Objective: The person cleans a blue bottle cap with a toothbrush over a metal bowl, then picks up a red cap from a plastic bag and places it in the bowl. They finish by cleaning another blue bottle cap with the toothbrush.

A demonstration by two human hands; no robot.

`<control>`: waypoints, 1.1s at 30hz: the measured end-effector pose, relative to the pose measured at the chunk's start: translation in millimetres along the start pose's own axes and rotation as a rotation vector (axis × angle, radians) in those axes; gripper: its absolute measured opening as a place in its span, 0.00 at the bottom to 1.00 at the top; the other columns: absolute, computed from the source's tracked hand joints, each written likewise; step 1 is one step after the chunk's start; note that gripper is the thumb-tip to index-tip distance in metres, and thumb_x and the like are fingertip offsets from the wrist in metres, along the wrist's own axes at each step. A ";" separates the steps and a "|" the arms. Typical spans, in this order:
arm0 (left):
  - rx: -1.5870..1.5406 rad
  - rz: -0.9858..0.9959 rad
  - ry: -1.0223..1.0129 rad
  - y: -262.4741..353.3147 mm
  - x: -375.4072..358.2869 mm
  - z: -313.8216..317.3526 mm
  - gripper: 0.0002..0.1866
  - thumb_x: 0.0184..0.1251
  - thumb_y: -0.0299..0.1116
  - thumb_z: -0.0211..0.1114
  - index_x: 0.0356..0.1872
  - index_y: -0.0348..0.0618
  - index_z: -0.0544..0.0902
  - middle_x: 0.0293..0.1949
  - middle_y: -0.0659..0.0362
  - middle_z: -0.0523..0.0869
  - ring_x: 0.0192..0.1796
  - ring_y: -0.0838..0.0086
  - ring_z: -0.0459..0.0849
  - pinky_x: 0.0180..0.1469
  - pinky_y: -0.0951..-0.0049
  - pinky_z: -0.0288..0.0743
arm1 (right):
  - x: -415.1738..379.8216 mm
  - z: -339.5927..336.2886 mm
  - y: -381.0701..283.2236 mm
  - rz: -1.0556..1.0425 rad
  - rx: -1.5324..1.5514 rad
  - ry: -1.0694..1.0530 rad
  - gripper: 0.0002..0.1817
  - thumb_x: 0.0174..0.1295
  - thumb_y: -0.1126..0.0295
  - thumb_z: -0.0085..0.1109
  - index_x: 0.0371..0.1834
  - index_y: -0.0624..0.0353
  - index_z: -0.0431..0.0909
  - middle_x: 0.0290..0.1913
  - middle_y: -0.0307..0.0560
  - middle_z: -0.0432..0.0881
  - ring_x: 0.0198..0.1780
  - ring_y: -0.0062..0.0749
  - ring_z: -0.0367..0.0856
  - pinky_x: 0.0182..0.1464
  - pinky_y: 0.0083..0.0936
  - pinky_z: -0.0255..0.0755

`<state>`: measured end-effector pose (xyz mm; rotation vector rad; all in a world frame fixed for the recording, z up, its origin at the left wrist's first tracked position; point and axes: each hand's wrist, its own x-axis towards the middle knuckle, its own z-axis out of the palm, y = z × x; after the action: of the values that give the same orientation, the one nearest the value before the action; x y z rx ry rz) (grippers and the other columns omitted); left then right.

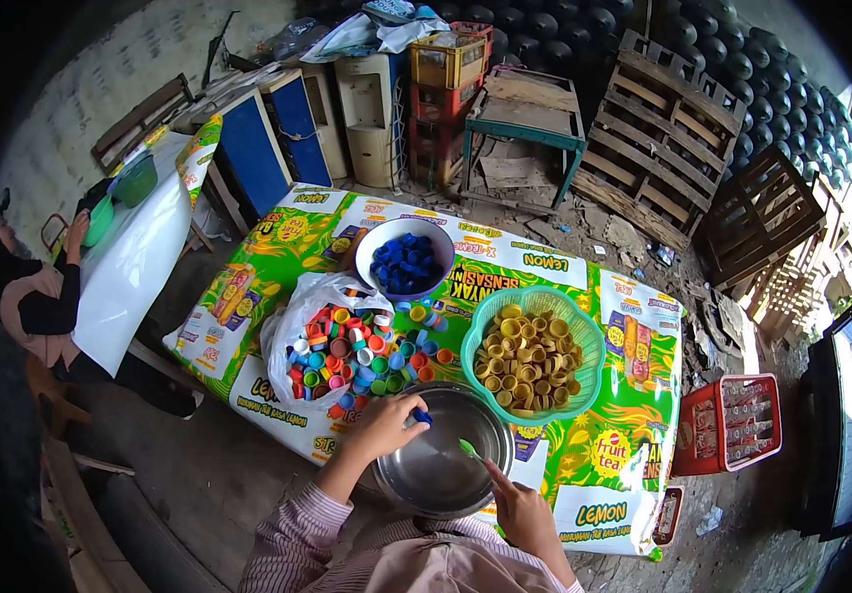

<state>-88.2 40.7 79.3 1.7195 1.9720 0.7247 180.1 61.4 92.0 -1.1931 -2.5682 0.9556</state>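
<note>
Over the rim of a steel bowl (411, 472), my left hand (378, 427) pinches a blue bottle cap (422, 417). My right hand (527, 516) is closed round a slim tool with a bright green end (468, 449), which points into the bowl; its exact kind is too small to tell. Just beyond my left hand, a white plastic bag (283, 341) spills mixed-colour bottle caps (347, 346) onto the table. A white bowl (371, 242) holds blue caps (408, 265). To the right, a mint-green basket (589, 346) contains yellow caps (527, 361).
The table (233, 331) wears a printed green-and-white cover. A person (45, 296) sits at another table at left, hands on a green basket (100, 219). Red crate (727, 425) and a screen (846, 425) stand at right; wooden pallets (653, 133) lean behind.
</note>
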 end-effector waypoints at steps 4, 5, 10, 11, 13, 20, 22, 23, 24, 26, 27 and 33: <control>-0.147 -0.024 0.182 -46.6 79.5 -20.0 0.13 0.55 0.36 0.66 0.37 0.42 0.76 0.31 0.54 0.83 0.35 0.64 0.83 0.38 0.67 0.75 | -4.2 6.4 -0.9 0.051 -0.001 -0.035 0.30 0.60 0.67 0.49 0.67 0.32 0.58 0.25 0.55 0.77 0.24 0.53 0.78 0.27 0.44 0.73; -0.122 0.024 0.270 -59.8 103.9 -25.9 0.13 0.56 0.36 0.65 0.38 0.41 0.76 0.31 0.54 0.83 0.34 0.65 0.83 0.38 0.68 0.75 | -4.1 7.3 0.1 0.047 -0.004 -0.034 0.30 0.60 0.67 0.49 0.67 0.32 0.58 0.25 0.55 0.77 0.24 0.53 0.78 0.27 0.44 0.73; 0.300 0.158 0.681 -105.0 173.0 -14.0 0.41 0.58 0.35 0.65 0.68 0.46 0.50 0.65 0.46 0.58 0.55 0.64 0.74 0.44 0.67 0.74 | -2.8 9.0 -0.3 0.074 0.024 0.027 0.29 0.60 0.67 0.49 0.66 0.33 0.59 0.26 0.55 0.78 0.23 0.52 0.78 0.27 0.44 0.72; 0.290 0.144 0.675 -115.7 166.8 -0.7 0.41 0.58 0.35 0.65 0.68 0.46 0.50 0.65 0.46 0.58 0.55 0.64 0.74 0.44 0.67 0.74 | -3.1 8.6 1.5 0.069 0.036 0.051 0.28 0.60 0.67 0.49 0.66 0.34 0.60 0.26 0.54 0.78 0.23 0.52 0.78 0.27 0.44 0.72; -0.205 0.096 0.525 -87.0 129.5 -5.6 0.37 0.57 0.32 0.65 0.66 0.44 0.55 0.60 0.47 0.65 0.50 0.68 0.76 0.40 0.72 0.74 | -2.7 9.3 2.1 0.080 0.020 0.039 0.28 0.60 0.68 0.49 0.65 0.36 0.61 0.26 0.54 0.78 0.23 0.52 0.77 0.27 0.44 0.72; -0.145 -0.189 0.901 -150.3 20.2 -12.4 0.09 0.59 0.25 0.60 0.42 0.42 0.76 0.38 0.63 0.79 0.33 0.79 0.76 0.31 0.80 0.69 | 0.8 11.0 9.3 0.002 0.043 0.013 0.27 0.60 0.70 0.49 0.65 0.41 0.61 0.26 0.55 0.77 0.23 0.51 0.77 0.26 0.43 0.69; -0.014 -0.178 0.902 -162.8 8.1 -22.4 0.09 0.58 0.25 0.60 0.40 0.43 0.76 0.38 0.61 0.79 0.34 0.76 0.76 0.32 0.78 0.70 | 4.6 4.8 1.5 0.035 0.032 -0.031 0.27 0.59 0.72 0.50 0.65 0.42 0.63 0.28 0.57 0.78 0.26 0.52 0.78 0.29 0.41 0.70; 0.046 -0.156 0.867 -168.3 5.9 -25.8 0.08 0.57 0.25 0.60 0.39 0.43 0.76 0.38 0.59 0.78 0.37 0.72 0.77 0.36 0.74 0.71 | 5.6 2.7 -1.4 0.074 0.023 -0.069 0.27 0.59 0.74 0.50 0.64 0.43 0.64 0.31 0.58 0.80 0.30 0.53 0.79 0.32 0.40 0.70; 0.105 -0.133 0.832 -167.1 5.7 -30.3 0.08 0.56 0.25 0.60 0.38 0.43 0.77 0.38 0.57 0.77 0.39 0.68 0.77 0.39 0.71 0.71 | 6.4 4.7 -0.6 0.067 0.032 -0.065 0.28 0.58 0.74 0.51 0.64 0.43 0.64 0.30 0.57 0.80 0.29 0.51 0.79 0.32 0.39 0.70; 0.158 -0.142 0.783 -160.0 11.5 -29.8 0.08 0.56 0.26 0.60 0.38 0.43 0.77 0.38 0.56 0.76 0.41 0.64 0.76 0.42 0.68 0.71 | 7.6 4.1 -4.3 0.069 0.035 -0.069 0.28 0.58 0.73 0.52 0.64 0.43 0.64 0.30 0.57 0.79 0.29 0.51 0.79 0.32 0.39 0.71; 0.210 -0.146 0.732 -154.7 16.4 -28.7 0.08 0.55 0.26 0.60 0.38 0.43 0.77 0.38 0.55 0.75 0.44 0.60 0.75 0.45 0.65 0.70 | 7.9 3.8 -6.2 0.073 0.041 -0.069 0.28 0.58 0.73 0.52 0.64 0.43 0.64 0.30 0.56 0.79 0.29 0.50 0.79 0.32 0.39 0.71; 0.339 -0.097 0.674 -151.1 59.3 -19.2 0.11 0.53 0.35 0.63 0.38 0.47 0.79 0.43 0.55 0.73 0.47 0.59 0.73 0.50 0.61 0.68 | 3.0 11.2 -1.8 0.021 0.028 -0.022 0.30 0.57 0.70 0.53 0.65 0.39 0.62 0.26 0.54 0.77 0.24 0.50 0.77 0.27 0.42 0.70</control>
<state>-224.8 82.5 -0.1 1.6788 2.7432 1.0897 172.6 57.3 83.9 -1.2117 -2.5546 1.0114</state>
